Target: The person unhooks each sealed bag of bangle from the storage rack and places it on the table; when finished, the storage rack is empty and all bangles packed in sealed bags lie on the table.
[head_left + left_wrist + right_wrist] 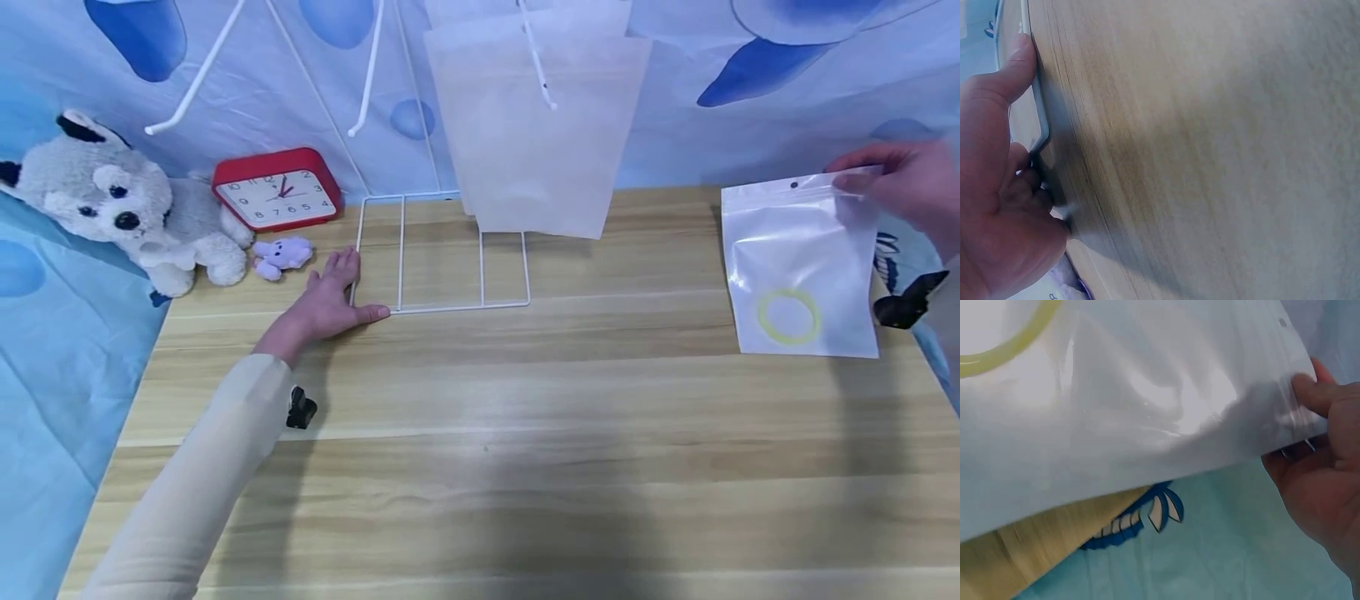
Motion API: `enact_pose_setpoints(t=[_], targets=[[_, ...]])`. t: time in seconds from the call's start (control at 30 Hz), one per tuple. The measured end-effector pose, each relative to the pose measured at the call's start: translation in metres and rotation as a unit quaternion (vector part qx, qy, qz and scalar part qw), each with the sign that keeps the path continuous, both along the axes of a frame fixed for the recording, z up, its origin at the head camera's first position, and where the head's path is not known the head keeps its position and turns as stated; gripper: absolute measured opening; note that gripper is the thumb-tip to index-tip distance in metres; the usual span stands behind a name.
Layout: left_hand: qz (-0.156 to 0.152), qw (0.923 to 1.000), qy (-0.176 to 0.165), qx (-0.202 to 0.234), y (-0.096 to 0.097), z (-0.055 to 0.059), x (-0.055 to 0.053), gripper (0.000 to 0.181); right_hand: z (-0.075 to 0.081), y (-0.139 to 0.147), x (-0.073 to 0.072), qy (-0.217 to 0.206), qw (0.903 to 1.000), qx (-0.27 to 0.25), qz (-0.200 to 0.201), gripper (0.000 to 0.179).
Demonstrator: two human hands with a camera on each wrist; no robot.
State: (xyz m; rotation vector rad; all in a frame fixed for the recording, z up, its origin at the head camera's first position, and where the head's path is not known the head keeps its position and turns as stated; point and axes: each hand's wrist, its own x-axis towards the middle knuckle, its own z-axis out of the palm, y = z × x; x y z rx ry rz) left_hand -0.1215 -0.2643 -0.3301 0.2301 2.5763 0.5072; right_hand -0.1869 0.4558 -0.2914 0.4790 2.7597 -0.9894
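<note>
My left hand (328, 302) rests at the front left corner of a white wire rack (457, 308), whose base lies on the table. In the left wrist view, the thumb (1017, 69) lies along the rack's front wire, with the other fingers partly hidden at its side. At the far right, my right hand (911, 187) pinches the top corner of a white, shiny zip bag (772, 250). A yellow ring (789, 317) shows through the bag's lower part. In the right wrist view, thumb and fingers hold the bag's edge.
White bags (540, 142) hang from the rack's right prong (536, 58); two other prongs stick out at left. A red clock (277, 190), a small purple plush toy (282, 256) and a grey plush dog (127, 200) sit at the back left. Patterned blue cloth (660, 150) hangs behind.
</note>
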Motion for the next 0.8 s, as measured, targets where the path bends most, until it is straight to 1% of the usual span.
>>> enact_pose_setpoints(t=[0.07,0.1,0.17,0.23,0.27,0.37,0.43,0.47,0.5,0.57,0.67,0.73,0.8], targets=[[0.002,1.0000,0.001,0.001,0.001,-0.001,0.000,0.112,-0.002,-0.001,0.001,0.014,0.9997,-0.020,0.000,0.025],[0.003,1.0000,0.001,0.001,0.002,-0.001,0.000,0.112,-0.004,-0.001,0.002,0.027,0.9994,-0.023,0.001,0.026],[0.004,1.0000,0.003,0.002,0.002,-0.001,0.001,0.112,-0.006,-0.003,0.001,0.043,0.9989,-0.018,0.004,0.022],[0.006,1.0000,0.004,0.002,0.002,-0.001,0.001,0.112,-0.008,-0.008,-0.002,0.054,0.9984,0.014,0.009,0.015],[0.007,1.0000,0.005,0.002,0.002,-0.001,0.002,0.112,-0.009,-0.011,-0.003,0.055,0.9980,0.029,0.011,0.017],[0.008,0.9999,0.005,0.004,0.002,-0.001,0.003,0.112,-0.013,-0.019,-0.009,0.043,0.9960,0.078,0.010,0.036],[0.008,0.9999,0.004,0.005,0.002,-0.002,0.004,0.113,-0.016,-0.023,-0.012,0.035,0.9941,0.102,0.011,0.041],[0.008,1.0000,0.003,0.005,0.002,-0.002,0.004,0.113,-0.018,-0.025,-0.013,0.038,0.9932,0.110,0.013,0.041],[0.007,1.0000,0.003,0.005,0.002,-0.002,0.005,0.113,-0.019,-0.026,-0.014,0.038,0.9919,0.120,0.016,0.041],[0.008,1.0000,0.000,0.004,0.002,-0.002,0.005,0.113,-0.023,-0.029,-0.015,0.052,0.9875,0.145,0.033,0.038],[0.012,0.9999,0.000,-0.002,0.001,0.000,0.004,0.112,-0.029,-0.031,-0.015,0.077,0.9813,0.167,0.057,0.032],[0.012,0.9999,0.001,-0.004,0.002,0.000,0.002,0.112,-0.032,-0.031,-0.014,0.085,0.9777,0.182,0.063,0.030],[0.007,1.0000,0.005,-0.002,0.004,0.000,0.001,0.112,-0.034,-0.030,-0.014,0.085,0.9752,0.195,0.060,0.029]])
